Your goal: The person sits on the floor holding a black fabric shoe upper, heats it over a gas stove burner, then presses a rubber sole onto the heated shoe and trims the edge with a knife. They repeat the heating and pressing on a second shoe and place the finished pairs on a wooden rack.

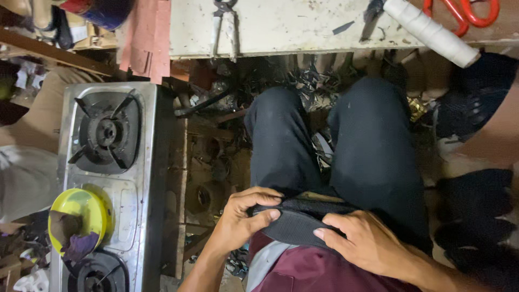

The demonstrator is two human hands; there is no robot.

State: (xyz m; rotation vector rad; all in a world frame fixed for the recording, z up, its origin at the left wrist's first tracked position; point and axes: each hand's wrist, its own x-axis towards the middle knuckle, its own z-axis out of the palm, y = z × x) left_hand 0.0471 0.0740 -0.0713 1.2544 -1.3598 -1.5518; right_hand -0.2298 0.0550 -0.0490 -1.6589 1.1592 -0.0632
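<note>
I look down at my lap, seated in dark trousers. Both hands hold a flat black piece of fabric or rubber (294,221) that lies across my thighs. My left hand (243,216) pinches its left edge between thumb and fingers. My right hand (367,243) presses on its right side with the fingers bent over the edge. Below the piece a maroon and grey shirt shows.
A steel two-burner gas stove (108,178) stands at my left, with a yellow bowl (78,216) on it. A worn white workbench (281,27) ahead carries pliers (224,21), a white roll (432,32) and red-handled scissors (465,11). Scraps litter the floor between.
</note>
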